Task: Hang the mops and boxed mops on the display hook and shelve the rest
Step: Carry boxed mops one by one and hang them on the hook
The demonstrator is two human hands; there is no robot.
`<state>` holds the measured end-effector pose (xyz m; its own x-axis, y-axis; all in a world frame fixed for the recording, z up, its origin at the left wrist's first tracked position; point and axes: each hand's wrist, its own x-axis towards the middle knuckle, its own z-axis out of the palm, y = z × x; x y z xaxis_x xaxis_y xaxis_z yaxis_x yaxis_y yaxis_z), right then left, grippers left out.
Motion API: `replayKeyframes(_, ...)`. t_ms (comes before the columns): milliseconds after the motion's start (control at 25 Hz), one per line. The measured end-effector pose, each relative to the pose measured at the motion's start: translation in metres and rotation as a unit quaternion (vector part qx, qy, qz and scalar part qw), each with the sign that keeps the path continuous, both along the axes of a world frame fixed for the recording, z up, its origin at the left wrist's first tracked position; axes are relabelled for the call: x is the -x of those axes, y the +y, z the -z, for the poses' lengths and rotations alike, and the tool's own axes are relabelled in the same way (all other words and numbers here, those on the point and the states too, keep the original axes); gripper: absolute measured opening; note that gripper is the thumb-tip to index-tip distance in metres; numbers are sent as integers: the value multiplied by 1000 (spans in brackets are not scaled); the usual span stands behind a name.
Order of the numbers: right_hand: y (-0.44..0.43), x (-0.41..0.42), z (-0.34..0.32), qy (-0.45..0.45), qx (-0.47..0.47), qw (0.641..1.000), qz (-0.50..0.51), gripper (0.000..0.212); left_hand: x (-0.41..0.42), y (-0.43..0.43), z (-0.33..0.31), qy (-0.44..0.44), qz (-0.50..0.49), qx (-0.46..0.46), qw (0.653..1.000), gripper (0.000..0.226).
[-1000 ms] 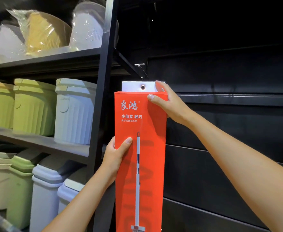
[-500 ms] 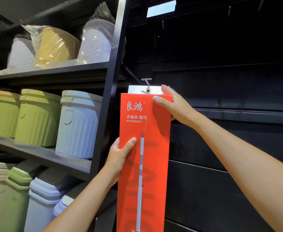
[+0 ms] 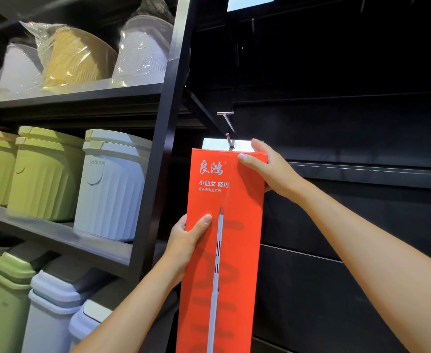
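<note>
Shop aisle, dark all round: black slatted wall panel [image 3: 349, 276] to the right, black metal shelving upright [image 3: 168, 123] left of centre. Up front against that panel, a tall orange cardboard mop box [image 3: 232, 250], held upright, long axis vertical. Top end up at the silver metal display hook [image 3: 228, 123], bottom end running out of view below. Poking out of the box top, a white header tab [image 3: 214, 143], eyelet right at the hook's upturned tip. Through it or merely against it, hard to call. Printed on the orange face: white Chinese lettering and a picture of a white mop pole, likewise running top to bottom. Box closed, contents unseen.

Down low, left hand [image 3: 186, 240] clamped on the box's left edge, thumb flat across the orange front, fingers wrapped behind. Up high, right hand [image 3: 268, 169] clutching the top right corner, thumb over the front, a fingertip up at the tab's right end. Hands well apart, both fastened on the box.

Over on the shelving now. Top shelf: yellow basin [image 3: 76, 57] and white basin [image 3: 143, 52], each in clear plastic wrap, tipped on edge. Middle shelf: pale green ribbed plastic bins [image 3: 43, 179] just beside a pale blue-grey ribbed bin [image 3: 112, 194], all lidded, insides hidden. Bottom level: green flip-lid bin [image 3: 8, 301] and pale blue flip-lid bin [image 3: 53, 314], lids down too.
</note>
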<state>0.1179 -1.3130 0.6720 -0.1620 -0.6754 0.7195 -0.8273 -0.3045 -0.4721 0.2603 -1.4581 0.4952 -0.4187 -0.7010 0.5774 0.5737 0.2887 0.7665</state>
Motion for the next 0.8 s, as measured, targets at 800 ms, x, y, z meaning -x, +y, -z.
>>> replayKeyframes(800,-75,90,14,-99,-27,991,89,103,86,-56,-8,-47,-57,-15,997,40)
